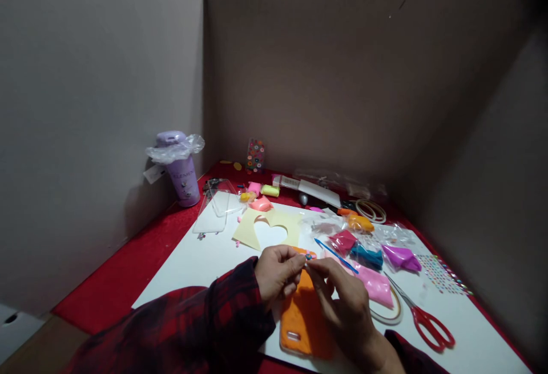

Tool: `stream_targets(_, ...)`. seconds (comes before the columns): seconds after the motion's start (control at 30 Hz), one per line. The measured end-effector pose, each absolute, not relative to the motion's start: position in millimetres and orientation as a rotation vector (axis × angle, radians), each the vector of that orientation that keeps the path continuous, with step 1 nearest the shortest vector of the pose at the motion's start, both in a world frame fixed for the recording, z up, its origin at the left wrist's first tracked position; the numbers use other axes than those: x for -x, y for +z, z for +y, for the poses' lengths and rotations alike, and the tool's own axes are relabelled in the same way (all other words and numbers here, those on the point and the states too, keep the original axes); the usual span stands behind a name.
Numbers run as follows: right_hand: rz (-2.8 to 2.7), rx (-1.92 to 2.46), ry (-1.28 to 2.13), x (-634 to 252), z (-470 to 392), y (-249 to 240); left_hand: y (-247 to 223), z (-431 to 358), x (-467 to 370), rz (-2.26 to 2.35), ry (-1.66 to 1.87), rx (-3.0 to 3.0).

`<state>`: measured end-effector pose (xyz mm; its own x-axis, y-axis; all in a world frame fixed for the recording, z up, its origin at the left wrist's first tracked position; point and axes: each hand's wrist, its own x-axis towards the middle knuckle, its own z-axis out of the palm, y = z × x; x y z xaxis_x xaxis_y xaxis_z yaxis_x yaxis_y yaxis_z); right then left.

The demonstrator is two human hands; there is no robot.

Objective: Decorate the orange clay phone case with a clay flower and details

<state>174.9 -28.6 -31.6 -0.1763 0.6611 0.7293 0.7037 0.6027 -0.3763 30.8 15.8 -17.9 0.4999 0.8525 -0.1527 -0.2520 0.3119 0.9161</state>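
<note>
My left hand (pixel 280 274) and my right hand (pixel 342 297) meet at their fingertips over an orange-covered phone case (pixel 299 314). Both are closed in a pinch, and whatever sits between the fingertips is too small to name. The case lies on the white board with its cut-out slot towards me; small pink and blue bits show at its far end, partly behind my fingers. Just beyond my right hand lies a thin blue modelling tool (pixel 336 255), beside a pink clay packet (pixel 373 284).
Red-handled scissors (pixel 428 322), a tape roll (pixel 396 311) and a gem sticker sheet (pixel 443 274) lie to the right. Several clay packets, including a purple one (pixel 401 258), lie near them. Beyond my left hand are heart-cut paper (pixel 244 236) and clear cases (pixel 209 222). A purple tumbler (pixel 184 180) stands far left.
</note>
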Motion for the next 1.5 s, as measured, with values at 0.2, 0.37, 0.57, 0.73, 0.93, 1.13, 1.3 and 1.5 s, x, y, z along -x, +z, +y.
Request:
stream_targets(0.2, -1.860, 1.103, -0.076, -174.3, -27.7, -31.5, -15.3, 15.8, -30.6, 0.742, 0.838, -0.971)
stream_targets(0.37, -1.861, 1.106, -0.081, -173.9, -28.5, -30.6, -14.1, 14.8, -31.5, 0.769, 0.855, -0.998)
stream_targets(0.57, -1.859, 1.100, -0.068, -173.7, -28.9, -29.7, -12.6, 14.8, -31.3, 0.779, 0.850, -1.014)
stream_targets(0.73, -1.869, 1.087, -0.056, -174.4, -28.6, -30.9, -13.7, 15.2, -30.9, 0.762, 0.855, -0.990)
stream_targets(0.93, -1.838, 1.113, -0.045, -174.9, -29.0, -31.6, -14.4, 15.8, -30.0, 0.757, 0.847, -0.987)
stream_targets(1.13, -1.854, 1.098, -0.073, -174.0, -28.6, -30.0, -14.2, 15.3, -30.2, 0.755, 0.837, -0.980)
stream_targets(1.3, -1.857, 1.115, -0.070, -174.5, -28.8, -30.7, -11.6, 14.1, -30.7, 0.762, 0.835, -1.004)
stream_targets(1.5, -1.871, 1.114, -0.063, -173.4, -28.9, -29.4, -13.1, 13.9, -30.7, 0.758, 0.832, -0.988)
